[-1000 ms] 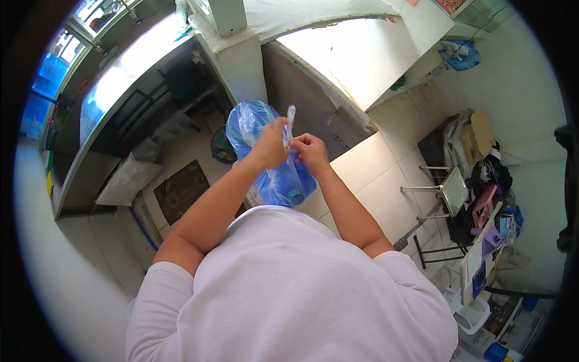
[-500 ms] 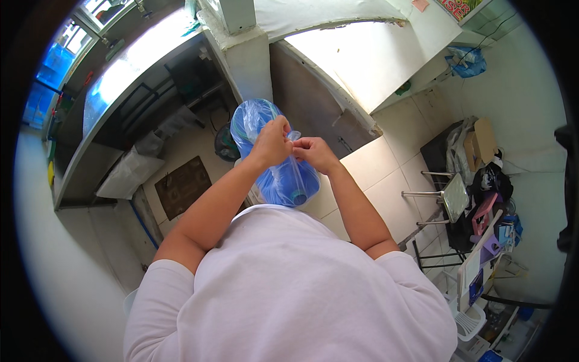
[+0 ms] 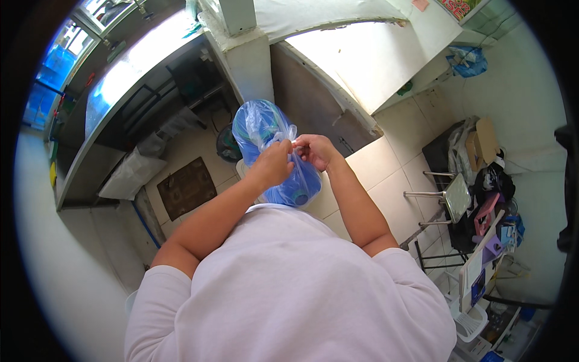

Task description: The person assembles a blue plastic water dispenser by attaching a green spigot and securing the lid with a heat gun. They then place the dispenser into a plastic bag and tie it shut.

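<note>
In front of my body stands a clear plastic bag (image 3: 256,114) around large, rounded blue contents (image 3: 304,181) whose kind I cannot make out. A small round shape shows at its near end. Gathered plastic sticks up near the middle, between my hands. My left hand (image 3: 273,164) is closed on the gathered plastic, its fingertips pointing away from me. My right hand (image 3: 316,151) pinches the plastic just to the right, thumb and forefinger together, the other fingers curled. The fingertips of both hands nearly meet. Part of the bag lies hidden behind my left hand.
A white-topped counter (image 3: 362,60) is beyond the bag to the right. Left stands a desk (image 3: 136,72), with a brown mat (image 3: 187,188) on the tiled floor nearby. A metal-legged stool (image 3: 456,198) and a cardboard box (image 3: 481,145) are at the right.
My left hand has moved slightly nearer to my body, below the gathered plastic, which now shows more. My right hand has turned a little, its fingers curling more. The bag stays in place.
</note>
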`<action>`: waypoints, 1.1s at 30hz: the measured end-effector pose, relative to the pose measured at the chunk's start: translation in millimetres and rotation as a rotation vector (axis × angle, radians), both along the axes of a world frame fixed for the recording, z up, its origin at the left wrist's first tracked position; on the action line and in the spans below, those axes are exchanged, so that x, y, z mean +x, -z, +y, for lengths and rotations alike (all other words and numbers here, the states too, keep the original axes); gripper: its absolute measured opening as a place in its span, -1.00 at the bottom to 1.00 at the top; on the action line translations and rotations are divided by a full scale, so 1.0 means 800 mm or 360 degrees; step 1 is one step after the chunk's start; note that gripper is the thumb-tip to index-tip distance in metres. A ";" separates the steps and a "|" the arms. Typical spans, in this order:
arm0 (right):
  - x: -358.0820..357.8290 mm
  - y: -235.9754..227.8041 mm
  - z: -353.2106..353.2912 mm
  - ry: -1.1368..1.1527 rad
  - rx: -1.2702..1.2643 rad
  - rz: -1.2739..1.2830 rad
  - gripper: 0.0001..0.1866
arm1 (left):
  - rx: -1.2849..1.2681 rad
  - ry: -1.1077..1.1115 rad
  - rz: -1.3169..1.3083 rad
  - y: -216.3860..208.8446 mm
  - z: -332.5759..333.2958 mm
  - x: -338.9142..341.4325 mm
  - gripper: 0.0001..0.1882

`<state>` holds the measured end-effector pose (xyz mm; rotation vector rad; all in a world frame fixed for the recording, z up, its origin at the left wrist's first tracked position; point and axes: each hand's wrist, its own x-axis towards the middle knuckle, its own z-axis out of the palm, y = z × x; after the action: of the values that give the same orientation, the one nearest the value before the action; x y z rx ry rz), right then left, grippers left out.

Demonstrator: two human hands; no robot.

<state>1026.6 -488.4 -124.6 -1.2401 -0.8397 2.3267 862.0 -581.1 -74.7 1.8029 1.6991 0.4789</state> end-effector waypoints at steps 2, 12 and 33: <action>-0.001 0.002 -0.002 0.0009 0.0216 0.0008 -0.93 | 0.0056 -0.0064 -0.0058 -0.002 -0.002 0.002 -0.69; 0.008 0.019 -0.009 -0.0010 0.0757 0.0195 -0.82 | -0.0016 -0.0237 -0.0244 0.010 0.021 -0.007 -0.83; 0.017 0.024 -0.008 -0.0300 0.1595 -0.0790 -0.90 | -0.0259 0.0195 0.0197 -0.012 0.019 -0.024 -0.80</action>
<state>1040.5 -494.9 -143.9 -1.2451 -2.0072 1.2942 842.5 -565.9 -64.8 1.8360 1.6454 0.1750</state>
